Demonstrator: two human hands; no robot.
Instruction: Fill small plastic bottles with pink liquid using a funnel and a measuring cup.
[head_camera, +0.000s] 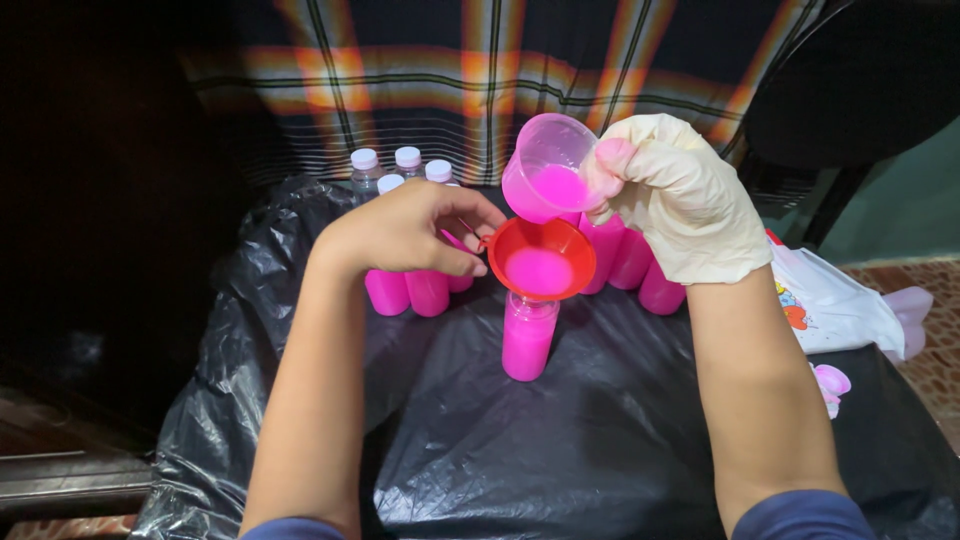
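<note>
My right hand (680, 195), in a cream latex glove, tips a clear plastic cup (548, 165) of bright pink liquid over a red funnel (540, 258). The funnel sits in the neck of a clear bottle (527, 338) that is nearly full of pink liquid, and pink liquid pools in the funnel. My bare left hand (410, 228) pinches the funnel's small side tab and steadies it. Bottle and funnel stand upright on a black plastic sheet (600, 440).
Several filled pink bottles (425, 292) stand behind the funnel, more pink bottles (640, 265) under my right hand. Three capped clear bottles (395, 168) stand at the back. A white printed plastic bag (840, 305) and a small pink cap (830, 382) lie at the right.
</note>
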